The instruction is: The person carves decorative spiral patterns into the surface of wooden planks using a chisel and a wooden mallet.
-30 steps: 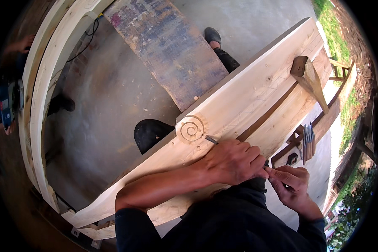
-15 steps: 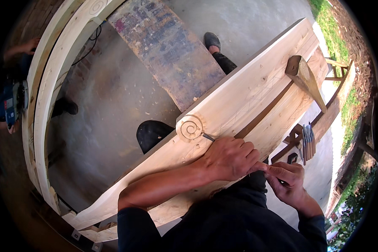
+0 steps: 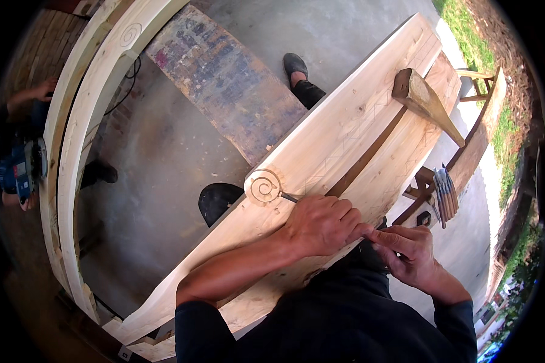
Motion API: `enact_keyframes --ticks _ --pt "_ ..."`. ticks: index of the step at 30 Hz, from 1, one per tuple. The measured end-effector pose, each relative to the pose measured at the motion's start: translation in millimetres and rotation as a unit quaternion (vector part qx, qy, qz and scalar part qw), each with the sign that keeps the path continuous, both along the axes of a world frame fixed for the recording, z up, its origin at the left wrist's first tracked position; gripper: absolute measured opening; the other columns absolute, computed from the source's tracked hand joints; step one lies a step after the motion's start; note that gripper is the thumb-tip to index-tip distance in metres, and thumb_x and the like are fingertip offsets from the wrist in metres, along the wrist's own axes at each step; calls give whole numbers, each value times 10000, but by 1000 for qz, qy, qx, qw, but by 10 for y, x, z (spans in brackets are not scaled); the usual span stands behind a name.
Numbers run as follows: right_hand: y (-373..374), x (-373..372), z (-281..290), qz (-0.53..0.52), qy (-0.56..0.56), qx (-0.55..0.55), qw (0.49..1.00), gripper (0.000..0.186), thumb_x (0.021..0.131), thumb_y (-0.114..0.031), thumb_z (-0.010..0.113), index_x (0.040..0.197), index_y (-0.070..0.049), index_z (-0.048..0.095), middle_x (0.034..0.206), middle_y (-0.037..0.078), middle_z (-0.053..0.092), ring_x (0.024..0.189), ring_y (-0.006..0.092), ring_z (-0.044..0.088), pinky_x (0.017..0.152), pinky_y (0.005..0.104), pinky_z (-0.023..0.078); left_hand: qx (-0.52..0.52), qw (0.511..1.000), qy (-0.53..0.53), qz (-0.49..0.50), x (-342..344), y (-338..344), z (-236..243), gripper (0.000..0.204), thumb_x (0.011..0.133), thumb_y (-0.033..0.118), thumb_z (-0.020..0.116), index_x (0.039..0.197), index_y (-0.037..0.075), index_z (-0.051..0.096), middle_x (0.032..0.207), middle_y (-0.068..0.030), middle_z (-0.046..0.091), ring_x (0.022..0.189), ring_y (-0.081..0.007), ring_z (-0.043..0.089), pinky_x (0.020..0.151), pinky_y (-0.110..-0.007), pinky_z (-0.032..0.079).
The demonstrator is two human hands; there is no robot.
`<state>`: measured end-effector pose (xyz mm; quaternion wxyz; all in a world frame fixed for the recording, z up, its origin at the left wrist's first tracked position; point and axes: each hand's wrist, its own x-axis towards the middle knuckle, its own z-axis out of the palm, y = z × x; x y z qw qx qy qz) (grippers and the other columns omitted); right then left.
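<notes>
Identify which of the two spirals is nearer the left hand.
The spiral beside the held chisel; the other spiral sits on the curved beam, upper left.

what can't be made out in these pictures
All in the head view:
Chisel: handle hidden by the left hand and right hand.
Black rounded thing: partly behind the board, kind unclear.
Co-worker: mostly lost in the dark left rim.
Other tools: tips too small.

the left hand (image 3: 324,224) is over the long beams (image 3: 348,130), and the right hand (image 3: 406,251) is just right of it. the tool (image 3: 289,198) tip is beside the spiral (image 3: 264,186). the mallet (image 3: 427,106) lies on the beams, farther ahead. chisels (image 3: 446,196) are right of the beams. far left, a sander (image 3: 19,172) is beside curved beams (image 3: 82,121).
</notes>
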<state>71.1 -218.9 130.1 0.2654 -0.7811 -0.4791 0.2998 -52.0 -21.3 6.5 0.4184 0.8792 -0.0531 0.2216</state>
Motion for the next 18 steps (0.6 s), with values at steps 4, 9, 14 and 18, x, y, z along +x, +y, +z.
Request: enact_keyframes --ticks 4,9,14,18 --pt "-232 111 40 -22 -104 142 984 583 1008 -529 754 1128 40 794 984 202 789 795 371 785 724 407 640 -17 1000 -12 15 -1 -10 16 429 982 349 832 694 153 581 661 -15 497 548 -207 560 504 -372 448" --pt "-141 -17 -219 -113 -48 189 974 788 1060 -686 579 1052 79 767 1043 241 790 869 396 802 800 431 651 -19 999 -25 20 95 -20 -29 417 965 304 837 682 159 567 654 -13 487 545 -204 549 505 -373 434" --pt "-57 -134 -39 -49 -84 67 993 493 877 -338 943 1216 -7 806 1073 179 800 796 287 803 671 339 633 -12 999 -21 22 -52 -17 -16 447 1012 330 796 677 174 544 665 7 481 557 -175 536 509 -365 395" --pt "-127 -256 -57 84 -155 75 982 476 839 -121 918 1298 -56 813 1058 95 813 653 175 721 540 319 543 122 984 -114 57 -168 13 45 525 1095 445 707 684 189 505 680 31 446 573 -139 489 533 -340 332"
